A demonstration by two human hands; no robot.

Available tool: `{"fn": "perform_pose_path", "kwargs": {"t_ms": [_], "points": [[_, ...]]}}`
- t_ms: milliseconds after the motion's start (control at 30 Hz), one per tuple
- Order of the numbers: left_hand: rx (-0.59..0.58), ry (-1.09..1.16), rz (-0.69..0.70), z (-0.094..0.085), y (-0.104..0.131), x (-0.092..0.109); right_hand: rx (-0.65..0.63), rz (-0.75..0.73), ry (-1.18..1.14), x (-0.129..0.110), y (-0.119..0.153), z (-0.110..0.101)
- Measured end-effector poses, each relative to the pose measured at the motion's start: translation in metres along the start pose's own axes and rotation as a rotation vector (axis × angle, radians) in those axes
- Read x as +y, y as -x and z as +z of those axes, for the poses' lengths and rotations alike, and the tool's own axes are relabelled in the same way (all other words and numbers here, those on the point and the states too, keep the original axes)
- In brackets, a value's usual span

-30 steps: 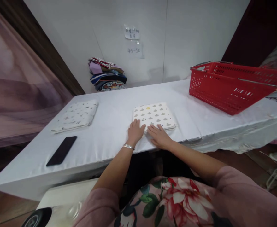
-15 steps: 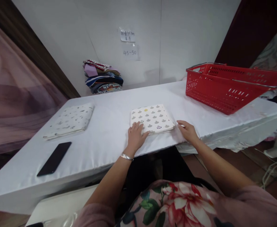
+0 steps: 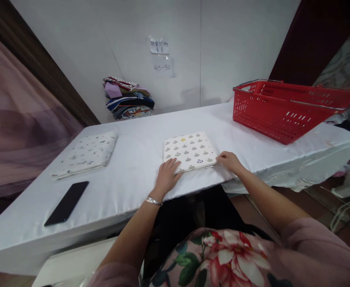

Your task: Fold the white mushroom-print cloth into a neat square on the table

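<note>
A folded white cloth [image 3: 189,150] with grey printed shapes, plus a yellow and a dark one, lies flat on the table in front of me. At its near left corner rests my left hand [image 3: 167,174], fingers stretched over the edge and thumb apart along the front side. My right hand [image 3: 229,161] has its fingers closed in a pinch on the near right corner of the cloth. Further left lies a second folded white cloth [image 3: 88,153] with a sparse grey print, untouched.
The table [image 3: 133,159] has a white cover. A black phone [image 3: 66,203] lies near its left front edge. On the right stands a red basket [image 3: 282,113] with metal handles. A stack of folded fabrics [image 3: 128,97] is against the back wall, below paper notes [image 3: 162,67].
My right hand has moved left from beside the cloth and closed on its near right corner. My left hand has slid slightly down and left at the other corner.
</note>
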State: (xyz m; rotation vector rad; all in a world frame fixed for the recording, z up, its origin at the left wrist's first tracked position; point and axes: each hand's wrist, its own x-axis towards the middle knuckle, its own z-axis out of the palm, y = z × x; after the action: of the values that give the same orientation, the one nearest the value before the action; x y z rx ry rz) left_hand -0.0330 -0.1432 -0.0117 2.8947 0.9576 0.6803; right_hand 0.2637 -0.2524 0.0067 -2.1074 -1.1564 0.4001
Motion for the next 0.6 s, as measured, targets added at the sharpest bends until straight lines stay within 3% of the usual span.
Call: {"fn": "perform_pose_path", "kwargs": {"t_ms": [133,433,600], "points": [[-0.007,-0.005,0.025,-0.001,0.000,-0.003,0.022,0.002,-0.020,-0.002,0.000,-0.004],[0.022,-0.009,0.076,-0.002,0.004,-0.009,-0.177,0.104,0.046,-0.007,0.002,-0.005],[0.038,-0.010,0.083,-0.001,0.010,-0.011,-0.086,0.061,-0.037,-0.012,-0.001,-0.007]]}}
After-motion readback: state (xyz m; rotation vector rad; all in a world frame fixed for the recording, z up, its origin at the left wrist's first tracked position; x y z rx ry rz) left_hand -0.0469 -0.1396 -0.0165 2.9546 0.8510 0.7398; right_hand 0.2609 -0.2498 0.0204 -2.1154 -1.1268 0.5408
